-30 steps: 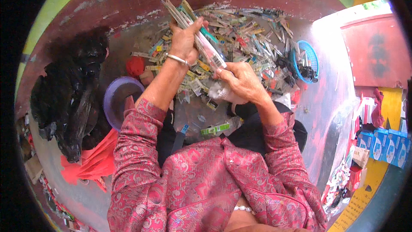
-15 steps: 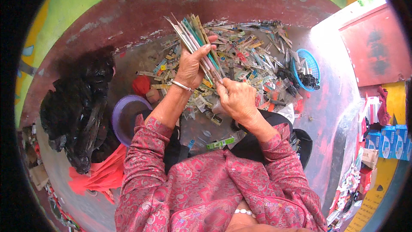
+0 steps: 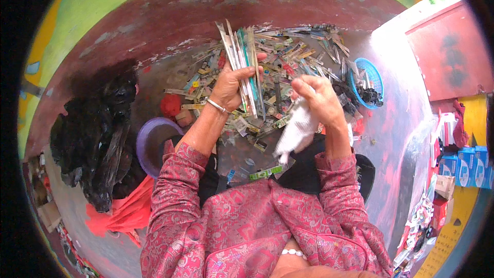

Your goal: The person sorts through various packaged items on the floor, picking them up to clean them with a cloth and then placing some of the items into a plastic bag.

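Clamping one bundle of strips, too overlapped to count, in the left hand, in front of one packaging heap; gripping one white cloth in the right hand; one basin left of the heap.

Long, narrow, flat white and teal strips in a bundle: smooth, with a slight plastic-like sheen. White crumpled sheet to their right: matt, finely textured; cloth or paper cannot be determined. Pink-red patterned jacket, near: woven cloth, satiny lustre. Large black bag, left: thin plastic, wrinkled, glossy. Round purple basin, left: smooth plastic. Round blue basket, far right: perforated plastic. Maroon wall, far: painted, mostly matt, surface chipped and rough in patches.
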The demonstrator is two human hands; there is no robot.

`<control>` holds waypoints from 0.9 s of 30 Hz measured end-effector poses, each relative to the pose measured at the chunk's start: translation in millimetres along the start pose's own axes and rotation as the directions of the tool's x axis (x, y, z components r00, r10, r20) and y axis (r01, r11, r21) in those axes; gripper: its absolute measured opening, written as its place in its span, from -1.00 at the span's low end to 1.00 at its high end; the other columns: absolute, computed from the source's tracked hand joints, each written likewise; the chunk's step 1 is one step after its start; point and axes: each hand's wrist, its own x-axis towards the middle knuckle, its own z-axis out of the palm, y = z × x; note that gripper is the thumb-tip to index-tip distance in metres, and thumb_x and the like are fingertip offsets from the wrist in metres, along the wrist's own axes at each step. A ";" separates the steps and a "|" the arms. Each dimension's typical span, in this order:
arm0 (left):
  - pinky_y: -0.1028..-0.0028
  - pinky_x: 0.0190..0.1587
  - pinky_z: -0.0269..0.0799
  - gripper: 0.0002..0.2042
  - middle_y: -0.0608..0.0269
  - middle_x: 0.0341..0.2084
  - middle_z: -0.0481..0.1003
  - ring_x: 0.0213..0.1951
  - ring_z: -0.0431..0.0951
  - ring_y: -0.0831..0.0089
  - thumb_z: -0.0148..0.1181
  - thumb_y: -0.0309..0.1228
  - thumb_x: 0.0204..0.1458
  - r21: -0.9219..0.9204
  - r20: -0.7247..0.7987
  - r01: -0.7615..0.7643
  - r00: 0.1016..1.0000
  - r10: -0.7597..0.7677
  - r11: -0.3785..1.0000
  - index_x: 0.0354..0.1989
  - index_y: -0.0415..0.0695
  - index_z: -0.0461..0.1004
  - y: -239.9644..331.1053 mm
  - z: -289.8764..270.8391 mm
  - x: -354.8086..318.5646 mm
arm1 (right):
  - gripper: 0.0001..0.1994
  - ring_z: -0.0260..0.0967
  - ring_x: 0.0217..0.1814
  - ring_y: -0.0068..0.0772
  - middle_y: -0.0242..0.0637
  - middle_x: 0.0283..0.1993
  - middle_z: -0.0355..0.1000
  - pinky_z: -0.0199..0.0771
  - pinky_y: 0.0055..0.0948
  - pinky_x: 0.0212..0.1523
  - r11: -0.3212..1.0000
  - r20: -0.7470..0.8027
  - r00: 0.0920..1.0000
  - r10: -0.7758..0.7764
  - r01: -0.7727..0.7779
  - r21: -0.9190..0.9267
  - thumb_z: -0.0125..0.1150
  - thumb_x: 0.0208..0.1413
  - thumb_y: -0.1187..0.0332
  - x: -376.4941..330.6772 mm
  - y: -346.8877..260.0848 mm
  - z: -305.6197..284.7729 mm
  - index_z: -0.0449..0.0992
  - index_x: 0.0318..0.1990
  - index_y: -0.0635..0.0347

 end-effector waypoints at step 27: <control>0.41 -0.22 0.49 -0.64 0.18 -0.31 0.45 -0.32 0.51 0.41 0.09 -0.58 -0.16 -0.085 0.092 0.392 0.919 -0.385 0.916 -0.10 -0.25 0.29 -28.9 6.8 -13.6 | -0.74 0.37 -0.49 -0.52 -0.19 -0.55 0.43 0.35 -0.51 -0.43 0.989 -0.331 0.942 -0.061 0.102 0.108 0.23 -0.31 0.32 32.0 17.9 21.2 0.49 -0.45 0.35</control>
